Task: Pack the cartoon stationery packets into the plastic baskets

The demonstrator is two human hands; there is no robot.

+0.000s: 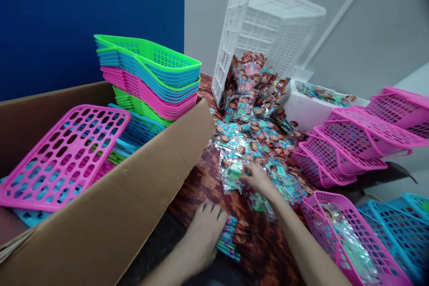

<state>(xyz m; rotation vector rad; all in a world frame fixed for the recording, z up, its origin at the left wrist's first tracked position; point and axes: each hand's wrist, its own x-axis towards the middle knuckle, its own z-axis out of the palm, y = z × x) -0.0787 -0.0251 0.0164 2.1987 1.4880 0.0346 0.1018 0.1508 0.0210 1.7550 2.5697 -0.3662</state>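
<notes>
There are two hands (pixel 208 225), one cardboard box (pixel 134 196), one white crate (pixel 234 27), one tub (pixel 300 111) and dozens of packets (pixel 241 148).

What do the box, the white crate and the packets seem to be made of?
Box: matte cardboard, by its plain brown walls. White crate: probably molded plastic, low sheen, by its regular lattice walls. Packets: likely glossy, clear plastic film, by the bright, crinkled reflections.

The location appears to be a packing workroom. Indicators: a tilted white crate (pixel 231 31) with many similar bagged items (pixel 254 143) heaped at its mouth and across a wood-patterned bench (pixel 203 181); nested coloured baskets (pixel 150 82) stacked in an open cardboard box (pixel 134 187); further pink baskets (pixel 363 123) grouped at right.
</notes>
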